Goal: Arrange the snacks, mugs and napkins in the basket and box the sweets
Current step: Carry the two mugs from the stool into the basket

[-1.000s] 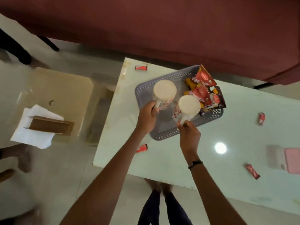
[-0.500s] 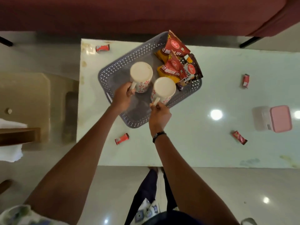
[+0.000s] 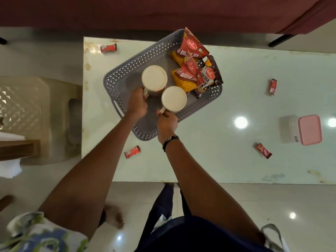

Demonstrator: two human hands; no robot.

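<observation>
A grey perforated basket sits at an angle on the pale table. Two white mugs stand inside it. My left hand grips the handle of the left mug. My right hand pinches the handle of the right mug. Red and yellow snack packets fill the basket's right end. Small red sweets lie loose on the table: one at the far left, one near the front edge, and two on the right. A pink-lidded box stands at the right.
A beige plastic stool stands left of the table. At the left edge, white napkins lie under a wooden holder. A maroon sofa runs along the far side. My legs show below the table's front edge.
The camera has swung over the table, so the stool and napkins slid left. Both mugs have sunk lower into the basket, still held by their handles.
</observation>
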